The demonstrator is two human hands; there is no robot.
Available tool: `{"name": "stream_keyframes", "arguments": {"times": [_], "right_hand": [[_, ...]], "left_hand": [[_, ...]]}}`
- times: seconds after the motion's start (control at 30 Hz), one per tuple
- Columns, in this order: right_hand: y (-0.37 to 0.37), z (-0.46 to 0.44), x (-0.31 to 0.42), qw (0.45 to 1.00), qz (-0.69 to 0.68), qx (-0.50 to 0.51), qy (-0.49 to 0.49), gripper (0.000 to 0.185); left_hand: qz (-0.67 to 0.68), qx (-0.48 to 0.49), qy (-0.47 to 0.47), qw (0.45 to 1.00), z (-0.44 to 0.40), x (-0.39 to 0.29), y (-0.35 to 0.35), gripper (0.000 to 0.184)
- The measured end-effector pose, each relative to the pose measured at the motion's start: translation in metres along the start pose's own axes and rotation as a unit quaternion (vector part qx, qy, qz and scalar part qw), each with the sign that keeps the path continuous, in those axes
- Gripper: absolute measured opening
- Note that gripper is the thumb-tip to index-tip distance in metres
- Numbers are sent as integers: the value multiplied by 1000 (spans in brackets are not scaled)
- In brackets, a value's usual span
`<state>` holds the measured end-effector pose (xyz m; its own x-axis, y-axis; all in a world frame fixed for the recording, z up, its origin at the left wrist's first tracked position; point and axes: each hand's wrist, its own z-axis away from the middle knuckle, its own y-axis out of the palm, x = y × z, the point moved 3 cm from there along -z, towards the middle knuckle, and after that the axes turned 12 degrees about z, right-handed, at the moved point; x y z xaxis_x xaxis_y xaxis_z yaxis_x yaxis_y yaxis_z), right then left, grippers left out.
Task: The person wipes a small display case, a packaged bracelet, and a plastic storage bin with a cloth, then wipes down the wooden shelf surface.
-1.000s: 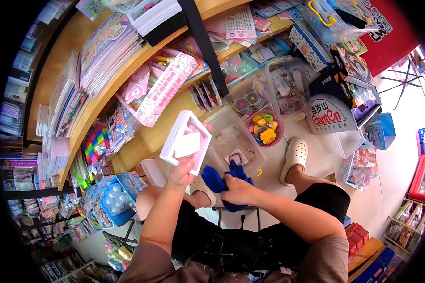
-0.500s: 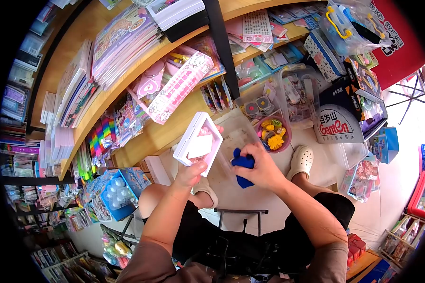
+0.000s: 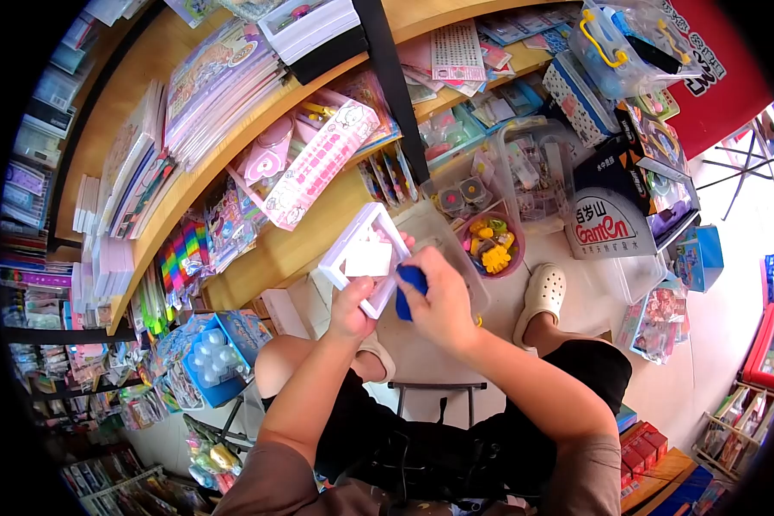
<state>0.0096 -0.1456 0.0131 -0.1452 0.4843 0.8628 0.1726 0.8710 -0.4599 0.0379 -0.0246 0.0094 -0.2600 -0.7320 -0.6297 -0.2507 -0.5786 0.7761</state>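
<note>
My left hand [image 3: 351,311] is closed around a shallow, pale lavender-white box frame [image 3: 347,236], held tilted in front of me. Inside the frame sits a small white card [image 3: 370,260], with something pinkish near it that I cannot make out. My right hand [image 3: 443,297] grips a crumpled dark blue cloth [image 3: 411,290]. The cloth is at the frame's right edge and seems to touch it. Part of the cloth is hidden by my fingers.
A clear plastic bin [image 3: 476,291] stands on the floor beyond my hands. Beside it is a pink bowl [image 3: 519,248] of yellow pieces. A printed carton [image 3: 606,225] stands to the right. A wooden shelf [image 3: 318,230] holds a pink box [image 3: 322,165]. Left lies a blue box [image 3: 219,385].
My right hand has brought the blue cloth left, from apart from the frame to its right edge. The frame stays in my left hand, with its tilt slightly changed.
</note>
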Motion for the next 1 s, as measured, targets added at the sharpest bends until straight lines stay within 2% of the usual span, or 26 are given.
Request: {"name": "stream_keyframes", "arguments": {"times": [0.07,0.17,0.27,0.37,0.43,0.5,0.57,0.63,0.7,0.73,0.77,0.83,0.93,1.0], "right_hand": [[3,5,7,999,-15,37,16,15],[7,14,17,994,-72,78,40,17],[11,19,25,980,-171,79,58,17],[16,40,48,946,-159,239,-148,20],[21,61,52,917,-192,311,-158,22],[15,54,30,945,-141,279,-95,25],[-6,36,15,953,-130,258,89,26],[-11,24,-9,950,-168,201,169,25],[-24,7,-19,965,-132,148,169,24],[-27,-1,-23,956,-177,135,191,21],[-35,-12,-21,975,-112,121,149,19],[-35,-21,-22,976,-122,133,121,18],[-22,-25,-23,992,-60,112,-25,23],[-18,-24,-24,994,31,107,22,26]], "left_hand": [[-1,-30,-2,1000,0,2,-4,68],[-58,-104,-19,993,0,4,-4,76],[-12,-91,1,996,-3,6,-10,76],[64,-62,20,996,-9,7,-12,71],[89,-52,27,994,-11,5,-12,69],[91,-46,25,994,-9,3,-9,68],[77,-46,16,996,-7,2,-7,68],[64,-45,13,997,-8,1,-6,68],[53,-43,12,998,-7,0,-7,67],[52,-39,9,998,-7,1,-6,67],[47,-41,3,998,-7,2,-7,67],[37,-42,-8,998,-6,6,-10,66],[-7,-37,-7,999,0,11,-10,65],[-90,-39,0,995,5,14,-9,64]]}}
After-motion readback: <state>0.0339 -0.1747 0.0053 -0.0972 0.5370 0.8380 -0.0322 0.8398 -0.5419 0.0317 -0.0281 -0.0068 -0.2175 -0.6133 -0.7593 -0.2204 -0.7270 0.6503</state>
